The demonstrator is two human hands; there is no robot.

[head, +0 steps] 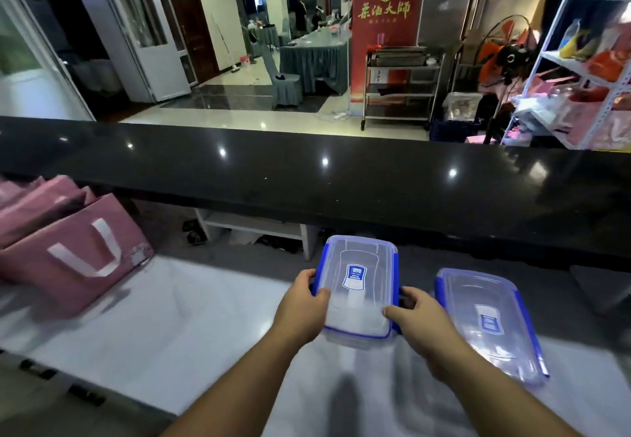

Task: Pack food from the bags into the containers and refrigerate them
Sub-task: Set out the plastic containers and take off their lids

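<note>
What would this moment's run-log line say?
left hand: grips container left side | right hand: grips its right side | second container: lidded, on white surface | pink bag: left

A lidded container (358,286) sat on the table (153,327), held between the left hand (302,303) and right hand (415,317). A second container (491,324) lay just to its right. Bags (65,242) stood at far left, and a counter (307,177) ran behind.
</note>
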